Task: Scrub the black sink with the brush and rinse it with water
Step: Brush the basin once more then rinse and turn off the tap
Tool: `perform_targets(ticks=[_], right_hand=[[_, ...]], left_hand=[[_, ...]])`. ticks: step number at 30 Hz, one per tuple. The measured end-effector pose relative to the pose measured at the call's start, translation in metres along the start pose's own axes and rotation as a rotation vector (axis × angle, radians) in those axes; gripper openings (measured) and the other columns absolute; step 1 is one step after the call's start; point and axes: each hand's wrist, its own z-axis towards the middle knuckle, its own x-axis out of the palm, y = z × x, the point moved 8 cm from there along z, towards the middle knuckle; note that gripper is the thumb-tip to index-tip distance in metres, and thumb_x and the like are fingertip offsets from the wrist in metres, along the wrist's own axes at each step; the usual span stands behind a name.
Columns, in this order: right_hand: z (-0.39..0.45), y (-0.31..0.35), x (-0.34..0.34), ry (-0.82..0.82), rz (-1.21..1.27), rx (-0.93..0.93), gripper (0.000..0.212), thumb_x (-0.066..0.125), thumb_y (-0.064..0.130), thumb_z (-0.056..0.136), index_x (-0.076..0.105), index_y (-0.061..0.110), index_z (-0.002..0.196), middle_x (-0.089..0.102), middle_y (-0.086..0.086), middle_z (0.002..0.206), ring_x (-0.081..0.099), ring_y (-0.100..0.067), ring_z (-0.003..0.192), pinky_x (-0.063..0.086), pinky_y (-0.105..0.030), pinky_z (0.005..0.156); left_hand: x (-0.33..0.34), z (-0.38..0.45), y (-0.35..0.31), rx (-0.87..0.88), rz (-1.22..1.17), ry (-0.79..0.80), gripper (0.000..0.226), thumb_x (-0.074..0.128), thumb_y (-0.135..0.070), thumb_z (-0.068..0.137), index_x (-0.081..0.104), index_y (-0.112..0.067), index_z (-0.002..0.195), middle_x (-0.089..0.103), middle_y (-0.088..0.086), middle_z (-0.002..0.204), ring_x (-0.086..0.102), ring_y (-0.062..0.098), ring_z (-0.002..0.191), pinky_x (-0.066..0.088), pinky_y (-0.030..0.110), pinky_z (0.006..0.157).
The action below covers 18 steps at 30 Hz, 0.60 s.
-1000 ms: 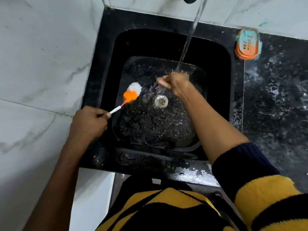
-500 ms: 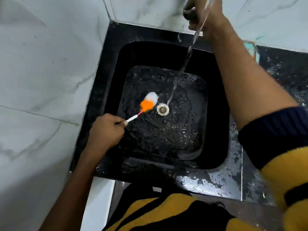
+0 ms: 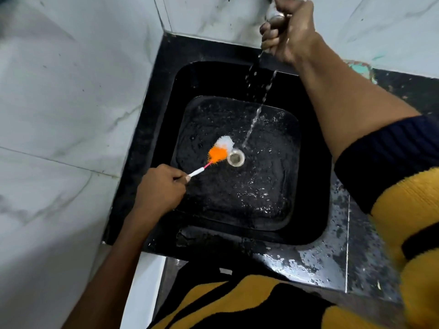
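The black sink is wet, with a metal drain in the middle of its floor. My left hand grips the white handle of a brush whose orange and white bristles lie on the sink floor just left of the drain. My right hand is raised at the top of the view, its fingers curled round the metal tap. A thin, broken stream of water falls from the tap and lands beside the drain.
White marble-patterned walls close in the sink on the left and at the back. A wet black speckled counter runs along the front and right. A teal and orange object peeks out behind my right forearm.
My right hand rose from the sink floor to the tap and took hold of it. The water stream has thinned and broken up. The brush head shifted right, next to the drain.
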Motion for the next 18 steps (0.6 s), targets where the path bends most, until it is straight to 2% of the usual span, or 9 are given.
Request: perform_targets(ticks=[3,5,7,8,9,12,14,16,18], right_hand=[[-0.005,-0.009,0.005,0.026,0.142,0.027,0.045,0.041,0.032,0.092,0.036,0.018,0.05,0.041,-0.006,0.062,0.03,-0.012,0.047,0.016,-0.021,0.047],[-0.006,-0.009,0.007,0.081,0.246,0.024,0.047,0.039,0.037,0.092,0.048,0.013,0.053,0.042,-0.006,0.065,0.034,-0.013,0.049,0.021,-0.021,0.047],[-0.012,-0.03,0.003,0.072,0.349,0.066,0.053,0.036,0.045,0.094,0.063,0.002,0.079,0.046,-0.005,0.066,0.039,-0.013,0.049,0.025,-0.021,0.046],[-0.013,-0.044,-0.004,0.04,0.362,0.112,0.054,0.031,0.044,0.096,0.062,0.001,0.092,0.047,-0.004,0.063,0.039,-0.013,0.046,0.025,-0.02,0.044],[-0.013,-0.06,-0.012,0.008,0.334,0.154,0.05,0.027,0.039,0.098,0.062,0.003,0.094,0.047,-0.002,0.058,0.037,-0.012,0.042,0.023,-0.019,0.041],[-0.022,-0.124,-0.044,-0.15,0.065,0.288,0.037,0.021,0.015,0.1,0.052,0.013,0.078,0.04,0.006,0.045,0.027,-0.005,0.031,0.017,-0.013,0.033],[-0.037,-0.161,-0.061,-0.209,-0.153,0.346,0.034,0.019,0.008,0.101,0.049,0.012,0.085,0.05,0.003,0.05,0.033,-0.003,0.029,0.021,-0.011,0.029],[-0.049,-0.182,-0.073,-0.226,-0.375,0.363,0.023,0.031,0.004,0.103,0.052,0.0,0.096,0.064,-0.009,0.063,0.056,-0.01,0.039,0.04,-0.017,0.031],[-0.057,-0.188,-0.082,-0.267,-0.513,0.32,0.014,0.045,-0.003,0.097,0.058,-0.008,0.094,0.069,-0.025,0.08,0.071,-0.024,0.057,0.058,-0.028,0.05]], left_hand=[[0.001,0.0,0.001,-0.012,-0.006,-0.004,0.013,0.066,-0.033,0.089,0.078,-0.03,0.091,0.065,-0.01,0.059,0.067,0.018,0.069,0.053,0.031,0.067],[0.002,0.0,0.001,-0.012,-0.007,-0.003,0.013,0.066,-0.034,0.089,0.079,-0.031,0.093,0.066,-0.009,0.061,0.067,0.019,0.07,0.052,0.031,0.067],[0.002,-0.001,0.002,-0.011,-0.014,-0.002,0.014,0.065,-0.035,0.09,0.078,-0.032,0.093,0.066,-0.008,0.061,0.066,0.019,0.069,0.052,0.031,0.066],[0.002,-0.001,0.002,-0.01,-0.018,-0.002,0.014,0.065,-0.034,0.09,0.078,-0.031,0.093,0.066,-0.009,0.06,0.066,0.018,0.068,0.052,0.031,0.065],[0.002,-0.002,0.003,-0.008,-0.021,-0.003,0.014,0.065,-0.034,0.09,0.078,-0.031,0.092,0.065,-0.009,0.059,0.066,0.017,0.066,0.051,0.031,0.064],[0.0,-0.003,0.005,-0.006,-0.02,-0.007,0.013,0.065,-0.033,0.09,0.078,-0.031,0.092,0.065,-0.009,0.057,0.065,0.017,0.064,0.051,0.03,0.063],[0.0,-0.004,0.005,-0.002,-0.011,-0.007,0.013,0.066,-0.032,0.089,0.078,-0.029,0.089,0.065,-0.006,0.056,0.065,0.018,0.063,0.053,0.033,0.063],[0.0,-0.005,0.004,-0.003,-0.008,-0.008,0.013,0.066,-0.032,0.089,0.078,-0.028,0.088,0.066,-0.003,0.057,0.065,0.02,0.063,0.056,0.037,0.065],[0.001,-0.006,0.003,-0.003,-0.003,-0.003,0.013,0.066,-0.032,0.089,0.078,-0.028,0.088,0.066,-0.003,0.057,0.065,0.019,0.063,0.056,0.037,0.066]])
